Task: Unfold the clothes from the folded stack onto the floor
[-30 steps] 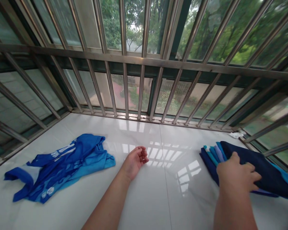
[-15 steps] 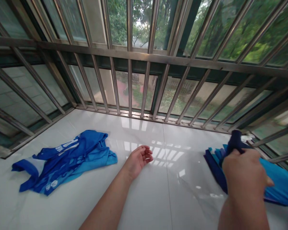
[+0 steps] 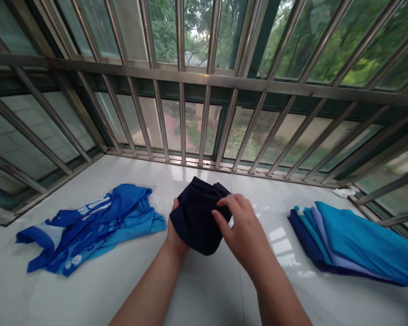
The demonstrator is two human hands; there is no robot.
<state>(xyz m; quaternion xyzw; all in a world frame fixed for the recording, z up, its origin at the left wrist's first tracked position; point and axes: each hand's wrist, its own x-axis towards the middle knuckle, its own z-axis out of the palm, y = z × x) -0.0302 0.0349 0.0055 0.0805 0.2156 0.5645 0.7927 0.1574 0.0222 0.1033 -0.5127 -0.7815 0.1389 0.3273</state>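
Observation:
A dark navy cloth (image 3: pixel 202 217), bunched or folded, is held up between my hands near the middle of the view. My left hand (image 3: pixel 177 233) supports it from the left and below, its fingers mostly hidden behind the fabric. At the cloth's right edge, my right hand (image 3: pixel 236 215) pinches the fabric between thumb and fingers. A crumpled blue shirt (image 3: pixel 98 226) with white print lies on the left. To the right rests a stack of folded clothes (image 3: pixel 360 240) in teal, lavender and navy.
White glossy tiles (image 3: pixel 211 290) form the surface below. Metal bars (image 3: pixel 204 79) in front of windows run along the back and both sides. A small crumpled white item (image 3: pixel 345 192) sits by the right corner.
My right hand has moved from the stack at the right to the middle, bringing the navy cloth with it. My left hand, empty before, now holds the cloth too.

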